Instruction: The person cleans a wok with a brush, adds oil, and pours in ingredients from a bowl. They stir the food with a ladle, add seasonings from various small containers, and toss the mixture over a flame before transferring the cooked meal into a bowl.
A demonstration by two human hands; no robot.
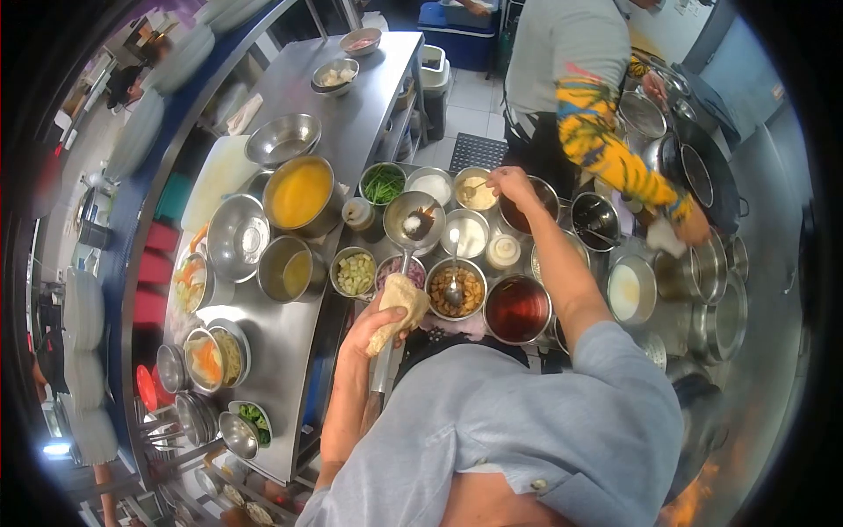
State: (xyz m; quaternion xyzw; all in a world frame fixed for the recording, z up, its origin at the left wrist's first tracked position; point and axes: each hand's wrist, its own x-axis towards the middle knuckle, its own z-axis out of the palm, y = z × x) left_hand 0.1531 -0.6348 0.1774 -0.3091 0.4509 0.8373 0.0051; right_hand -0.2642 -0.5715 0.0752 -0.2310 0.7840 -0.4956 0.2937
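Observation:
My left hand (pixel 367 328) is closed around a folded pale cloth (pixel 400 306) wrapped about the long handle of a ladle (pixel 408 261). The ladle's bowl is held level over the containers, with dark sauce (pixel 420 230) and a little white powder in it. My right hand (pixel 512 186) pinches the end of a small spoon (pixel 474 185), whose tip is in a metal container of pale yellow powder (pixel 477 197). Beside that container stands one of white powder (pixel 431 186). Another spoon (pixel 453 285) rests in a container of brown chunks (pixel 465 279) below.
Containers of red liquid (pixel 517 309), chopped greens (pixel 383 183) and diced vegetables (pixel 355 273) surround my hands. To the left, a steel table (pixel 283 351) bears bowls and a pot of orange liquid (pixel 299 195). A co-worker's patterned sleeve (pixel 593 114) reaches across at the right, near a wok (pixel 716 167).

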